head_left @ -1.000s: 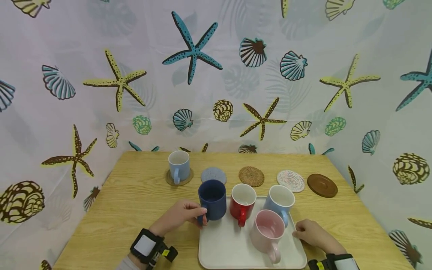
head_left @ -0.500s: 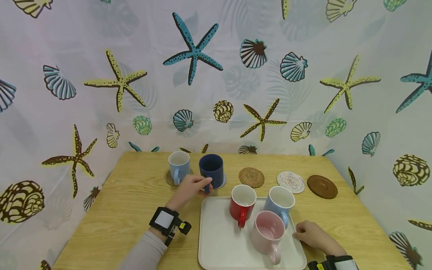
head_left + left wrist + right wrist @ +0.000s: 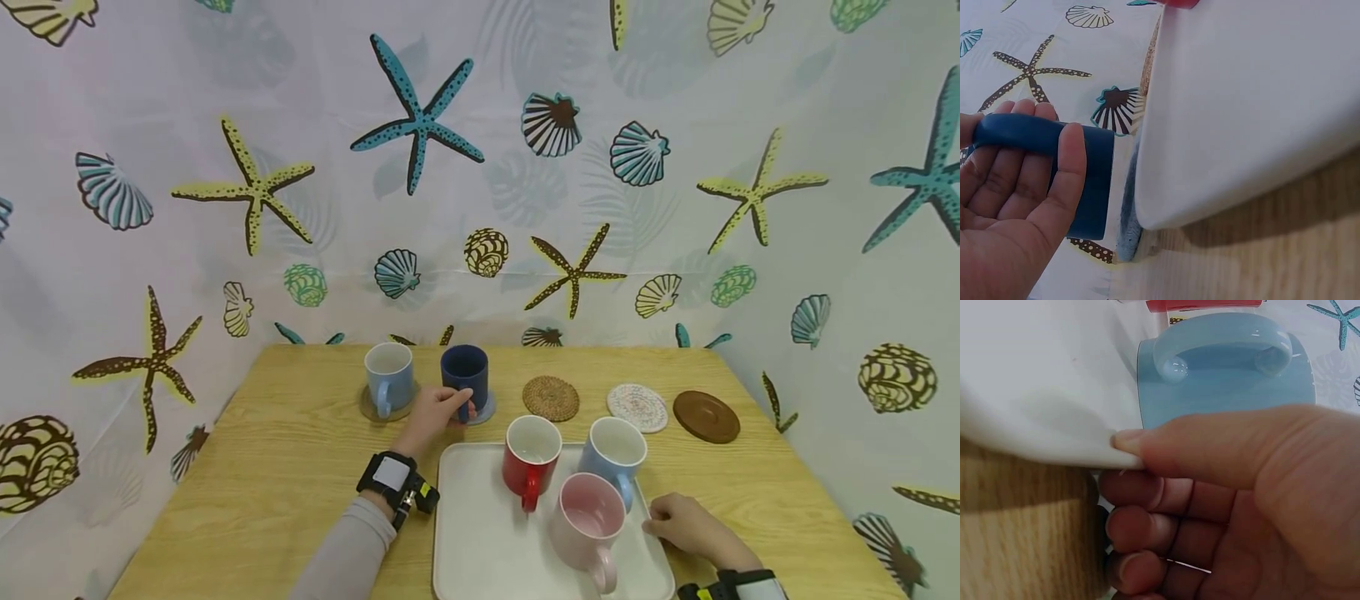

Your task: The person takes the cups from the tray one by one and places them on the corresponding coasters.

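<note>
My left hand pinches the handle of a dark blue mug, which is upright over the grey-blue felt coaster. A narrow gap shows between the mug's base and the coaster in the left wrist view. With thumb above and fingers below, my right hand holds the right rim of a white tray. On that tray stand a red mug, a light blue mug and a pink mug. The light blue mug is closest to my right thumb.
Left of the dark blue mug, another light blue mug stands on a brown coaster. To the right lie a woven coaster, a speckled white coaster and a brown saucer-like coaster. A patterned curtain hangs behind the table.
My left hand has lifted the dark blue mug off the tray's far left corner and carried it away from me, over the grey-blue coaster. My right hand has stayed on the tray rim.
</note>
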Motion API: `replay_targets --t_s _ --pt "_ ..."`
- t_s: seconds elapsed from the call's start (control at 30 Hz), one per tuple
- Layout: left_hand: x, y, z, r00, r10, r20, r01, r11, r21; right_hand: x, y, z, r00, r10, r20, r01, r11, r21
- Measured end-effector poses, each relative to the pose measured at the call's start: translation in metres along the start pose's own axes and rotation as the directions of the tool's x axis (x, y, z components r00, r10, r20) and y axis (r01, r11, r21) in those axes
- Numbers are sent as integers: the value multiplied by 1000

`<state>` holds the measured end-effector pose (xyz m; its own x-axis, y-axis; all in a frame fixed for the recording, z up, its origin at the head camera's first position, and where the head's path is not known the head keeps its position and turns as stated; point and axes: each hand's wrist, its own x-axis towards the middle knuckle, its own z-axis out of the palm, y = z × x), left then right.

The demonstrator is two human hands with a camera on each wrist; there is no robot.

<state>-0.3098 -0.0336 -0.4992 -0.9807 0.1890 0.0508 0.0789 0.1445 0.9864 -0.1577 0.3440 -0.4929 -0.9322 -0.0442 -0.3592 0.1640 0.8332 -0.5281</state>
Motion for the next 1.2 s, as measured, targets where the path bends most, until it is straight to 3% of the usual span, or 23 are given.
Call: replay_targets --t_s 0.33,0.53,0.63,0.73,0.8,0.97,1.1,1.2 --pt "-1 -13 -2 999 -36 16 36 999 -3 -3 3 4 997 -74 -27 73 997 -25" --pt "-1 -10 -2 998 -58 33 60 996 -64 -1 2 1 998 -55 -11 54 998 -17" --pt "0 -9 -3 997 -66 40 69 996 -53 0 0 1 999 -35 -6 35 999 -13" --pt "-1 -5 -5 997 -51 51 50 999 21 0 -2 1 1000 -23 -11 23 1000 -16" --pt "-3 -1 -8 998 -31 47 25 993 116 0 -2 2 1000 -23 -19 23 1000 -21" --pt "-13 15 -17 1000 9 -28 2 936 351 0 -2 3 999 -35 -33 34 999 -26" --pt "-25 29 -21 998 33 -53 -9 918 397 0 0 3 999 -35 -35 34 999 -31" --pt "-34 39 -21 998 57 -32 -40 922 384 -1 -1 2 999 -17 -30 16 999 -36"
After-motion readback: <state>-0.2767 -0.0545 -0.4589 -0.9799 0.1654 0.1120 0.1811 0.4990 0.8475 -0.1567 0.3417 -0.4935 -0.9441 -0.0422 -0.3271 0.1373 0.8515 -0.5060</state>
